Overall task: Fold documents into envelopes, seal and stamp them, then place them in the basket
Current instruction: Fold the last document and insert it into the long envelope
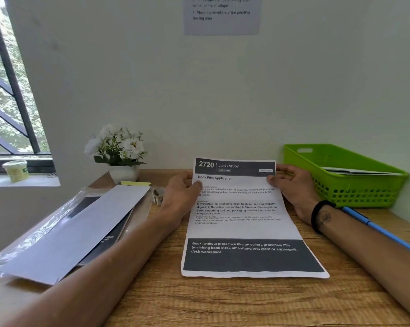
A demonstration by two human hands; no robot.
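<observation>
You have the document lying lengthwise on the wooden desk in front of you, its near edge flat on the wood and its far end lifted between your two hands. Your left hand pinches the far left corner, thumb on the printed face and the other fingers out of sight behind the sheet; your right hand grips the far right corner the same way, thumb on top, fingers hidden behind. The heading reads "Book Film Application", but your left thumb covers the start of a few lines below it. The green basket sits at the back right of the desk, just beside your right hand; some flat pale paper lies in it (whether envelopes or sheets you cannot tell from here). A blue pen lies near your right forearm, its far tip against the basket and its near end running out of the picture. To your left a white envelope rests on a stack of dark and clear-wrapped packs whose labels are mostly covered. A small roll, partly hidden by your left hand, sits behind it. A pot of white flowers stands against the wall, and the notice above is cut off at the top
</observation>
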